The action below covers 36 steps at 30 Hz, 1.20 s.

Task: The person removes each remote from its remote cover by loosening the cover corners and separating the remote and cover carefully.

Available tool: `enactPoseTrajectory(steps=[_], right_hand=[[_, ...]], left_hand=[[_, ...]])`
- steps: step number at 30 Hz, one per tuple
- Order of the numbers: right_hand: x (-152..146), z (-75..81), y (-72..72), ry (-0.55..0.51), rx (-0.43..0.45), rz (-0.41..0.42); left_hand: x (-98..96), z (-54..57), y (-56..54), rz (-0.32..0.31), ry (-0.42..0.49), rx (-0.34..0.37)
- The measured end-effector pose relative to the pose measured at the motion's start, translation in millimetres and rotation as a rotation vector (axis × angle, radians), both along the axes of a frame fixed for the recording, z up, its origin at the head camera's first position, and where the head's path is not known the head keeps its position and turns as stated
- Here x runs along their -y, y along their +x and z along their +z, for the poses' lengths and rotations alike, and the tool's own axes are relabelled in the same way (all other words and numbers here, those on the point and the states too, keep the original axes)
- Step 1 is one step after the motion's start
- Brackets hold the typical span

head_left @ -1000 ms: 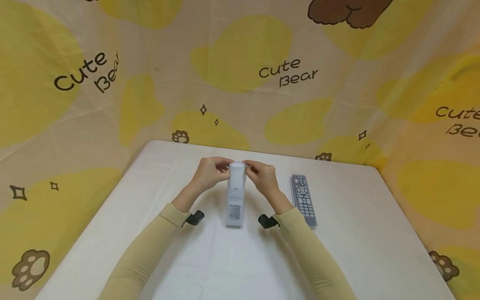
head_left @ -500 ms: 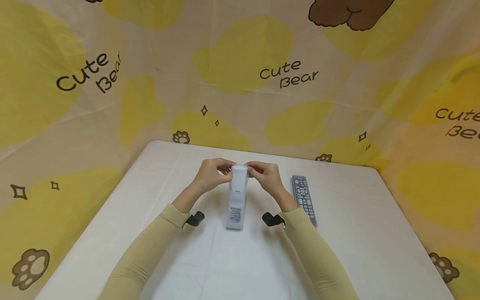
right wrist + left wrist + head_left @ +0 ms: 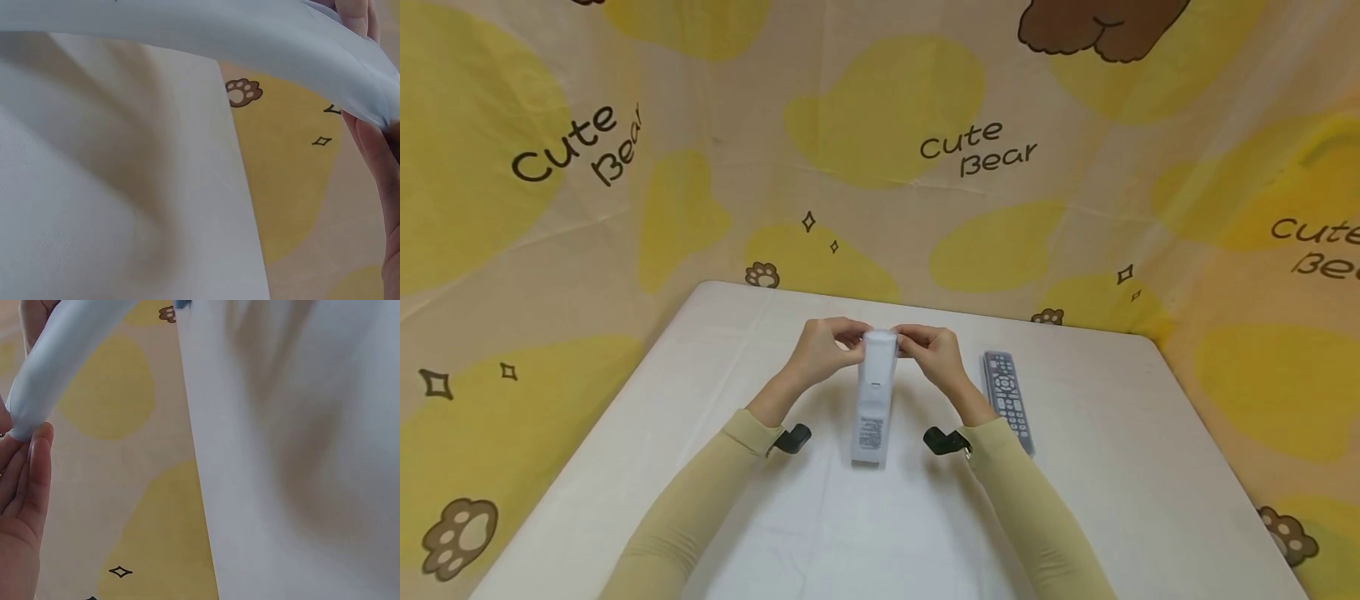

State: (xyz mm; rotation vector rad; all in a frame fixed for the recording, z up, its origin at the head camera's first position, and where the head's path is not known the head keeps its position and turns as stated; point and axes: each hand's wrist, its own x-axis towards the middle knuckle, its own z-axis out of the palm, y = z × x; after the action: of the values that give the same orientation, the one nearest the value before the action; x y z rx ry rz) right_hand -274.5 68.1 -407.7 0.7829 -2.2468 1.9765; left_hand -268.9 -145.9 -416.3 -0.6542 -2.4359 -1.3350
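Note:
A white remote control (image 3: 874, 400) stands tilted over the table, its back with a printed label toward the head camera and its far end raised. My left hand (image 3: 820, 354) pinches the left side of that far end between thumb and fingers. On the right side, my right hand (image 3: 934, 354) pinches the same end. In the right wrist view the remote's pale surface (image 3: 206, 31) looks smooth and bent, with folds near the fingertips; whether this is a soft cover cannot be told. The left wrist view shows the end of the remote (image 3: 56, 369) at the fingertips.
A second remote, grey with pale buttons (image 3: 1004, 383), lies face up right of my right hand, partly behind the sleeve. Both rest on a white table (image 3: 1112, 467). A yellow patterned cloth (image 3: 880, 108) surrounds it. Dark wrist mounts (image 3: 792, 438) stick out from both cuffs.
The held remote's far end has shifted slightly right and nearer, and its near end sits a little lower in view. My right hand moved slightly right; both hands keep their pinch.

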Motion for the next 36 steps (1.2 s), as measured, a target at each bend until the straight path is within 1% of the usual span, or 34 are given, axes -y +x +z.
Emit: enactPoseTrajectory(steps=[5, 10, 16, 19, 21, 24, 29, 31, 33, 36], right_hand=[[0.7, -0.4, 1.0, -0.020, 0.026, -0.009], [1.7, -0.8, 1.9, -0.030, 0.023, -0.012], [3.5, -1.3, 3.2, -0.032, 0.037, -0.041], [3.5, -1.8, 3.7, -0.032, 0.036, -0.056], [2.9, -2.1, 4.2, -0.034, 0.039, -0.062], [2.2, -2.5, 4.7, -0.042, 0.038, -0.062], [3.1, -2.5, 5.7, -0.057, 0.019, -0.054], [3.7, -1.8, 6.3, -0.064, -0.001, -0.056], [4.4, -0.7, 7.0, -0.058, -0.030, -0.067], [5.0, 1.3, 8.7, -0.036, -0.078, -0.100]], left_hand=[[-1.5, 0.0, -0.8, 0.012, -0.002, -0.011], [-3.3, -0.2, -0.6, 0.029, 0.009, -0.039], [-6.5, -2.9, -1.4, 0.059, 0.050, -0.097], [-8.6, -3.4, -0.9, 0.070, 0.083, -0.110], [-9.6, -3.4, -0.4, 0.072, 0.108, -0.100], [-10.3, -3.2, 0.0, 0.072, 0.151, -0.052], [-8.7, -1.5, -1.2, 0.106, 0.226, 0.080], [-8.2, 0.0, -2.0, 0.117, 0.256, 0.117], [-8.3, 1.3, -2.8, 0.121, 0.272, 0.125], [-9.1, 2.4, -2.8, 0.112, 0.261, 0.091]])
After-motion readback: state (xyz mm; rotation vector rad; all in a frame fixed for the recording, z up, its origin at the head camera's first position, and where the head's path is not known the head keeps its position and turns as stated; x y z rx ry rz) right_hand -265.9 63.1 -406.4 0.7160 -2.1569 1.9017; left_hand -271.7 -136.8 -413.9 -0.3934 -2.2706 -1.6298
